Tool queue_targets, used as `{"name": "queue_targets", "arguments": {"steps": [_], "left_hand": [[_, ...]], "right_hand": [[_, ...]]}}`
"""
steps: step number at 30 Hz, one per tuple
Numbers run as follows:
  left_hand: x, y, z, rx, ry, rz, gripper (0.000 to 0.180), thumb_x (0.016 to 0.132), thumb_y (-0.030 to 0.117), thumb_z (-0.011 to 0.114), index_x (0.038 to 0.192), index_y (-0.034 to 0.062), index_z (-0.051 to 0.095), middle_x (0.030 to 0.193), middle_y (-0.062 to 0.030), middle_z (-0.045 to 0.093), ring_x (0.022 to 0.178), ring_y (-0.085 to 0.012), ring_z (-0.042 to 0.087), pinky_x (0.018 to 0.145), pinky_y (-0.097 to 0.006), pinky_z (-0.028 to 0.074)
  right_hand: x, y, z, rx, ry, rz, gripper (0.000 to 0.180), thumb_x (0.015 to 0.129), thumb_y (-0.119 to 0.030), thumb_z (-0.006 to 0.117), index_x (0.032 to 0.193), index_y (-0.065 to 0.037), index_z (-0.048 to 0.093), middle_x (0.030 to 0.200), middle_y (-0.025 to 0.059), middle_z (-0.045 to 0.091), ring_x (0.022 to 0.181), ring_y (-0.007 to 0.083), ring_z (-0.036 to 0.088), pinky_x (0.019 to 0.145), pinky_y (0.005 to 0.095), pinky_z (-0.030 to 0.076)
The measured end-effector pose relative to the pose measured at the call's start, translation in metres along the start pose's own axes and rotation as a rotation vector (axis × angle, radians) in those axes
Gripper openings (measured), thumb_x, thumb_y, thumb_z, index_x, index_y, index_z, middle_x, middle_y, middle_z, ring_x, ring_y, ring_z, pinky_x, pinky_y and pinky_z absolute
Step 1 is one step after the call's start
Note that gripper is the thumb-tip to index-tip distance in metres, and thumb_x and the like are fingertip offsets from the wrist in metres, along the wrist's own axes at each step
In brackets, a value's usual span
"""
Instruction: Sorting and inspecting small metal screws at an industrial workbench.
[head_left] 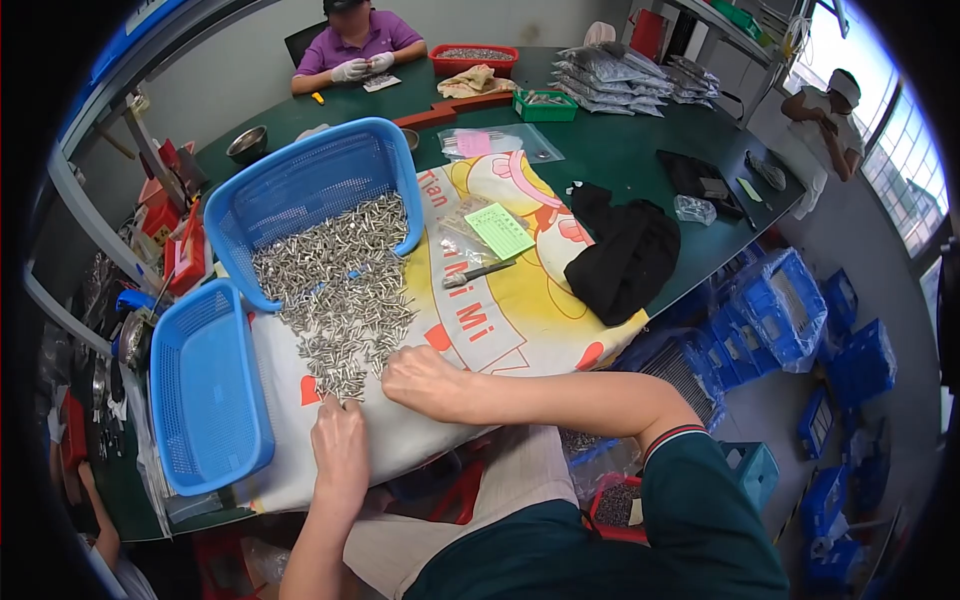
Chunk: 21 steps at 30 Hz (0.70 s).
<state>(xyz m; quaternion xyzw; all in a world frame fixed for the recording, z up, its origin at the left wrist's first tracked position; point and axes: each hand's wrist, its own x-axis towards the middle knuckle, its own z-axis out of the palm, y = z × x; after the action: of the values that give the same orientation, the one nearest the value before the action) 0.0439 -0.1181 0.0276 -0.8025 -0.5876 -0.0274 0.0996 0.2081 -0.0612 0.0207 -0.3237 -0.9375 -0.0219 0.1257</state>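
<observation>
A heap of small silvery metal pins [350,290] spills out of a tipped blue plastic basket [310,160] onto a printed cloth [530,340]. At the near tip of the heap, my left hand [340,440] is closed, its fingertips against the pins. My right hand [425,383] is closed too, its curled fingers beside the heap's right edge. Whatever either hand holds is hidden by the fingers. Left of the heap stands a second, shallow blue basket [205,385], with no pins visible in it.
A green note [500,231], a dark pen [480,273] and a black cloth bundle [625,255] lie to the right. Across the green table [610,150] a gloved person [360,50] works near a red tray [473,66]. Blue crates [770,300] stand at right.
</observation>
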Motion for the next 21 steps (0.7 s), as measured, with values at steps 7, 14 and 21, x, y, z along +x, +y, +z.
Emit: {"name": "queue_targets", "arguments": {"steps": [7,14,21], "left_hand": [[-0.006,-0.010,0.008,-0.016,0.061,0.071,0.011,0.064,-0.005,0.057,0.073,-0.0008,0.055,0.077,-0.0149,0.051,0.071,-0.0264,0.058,0.057,-0.033,0.052],[0.000,-0.007,0.006,-0.079,0.106,0.107,0.009,0.064,-0.003,0.055,0.072,0.0004,0.053,0.075,-0.0136,0.050,0.072,-0.0249,0.057,0.058,-0.032,0.051],[0.012,-0.028,0.013,-0.465,0.330,0.066,0.012,0.070,-0.003,0.061,0.081,-0.0007,0.057,0.079,-0.0121,0.056,0.070,-0.0281,0.058,0.059,-0.037,0.049]], "right_hand": [[0.006,-0.008,0.004,-0.102,-0.002,-0.086,0.006,0.063,-0.006,0.058,0.064,-0.001,0.062,0.062,0.0103,0.060,0.062,0.0214,0.061,0.048,0.0305,0.048],[-0.003,-0.003,-0.009,-0.117,-0.038,-0.006,0.008,0.063,-0.006,0.058,0.066,0.001,0.061,0.068,0.0143,0.058,0.069,0.0243,0.061,0.056,0.0328,0.049],[0.012,0.026,-0.008,0.432,0.124,0.076,0.008,0.070,-0.002,0.059,0.076,0.001,0.063,0.068,0.0139,0.060,0.063,0.0288,0.061,0.057,0.0374,0.048]]}}
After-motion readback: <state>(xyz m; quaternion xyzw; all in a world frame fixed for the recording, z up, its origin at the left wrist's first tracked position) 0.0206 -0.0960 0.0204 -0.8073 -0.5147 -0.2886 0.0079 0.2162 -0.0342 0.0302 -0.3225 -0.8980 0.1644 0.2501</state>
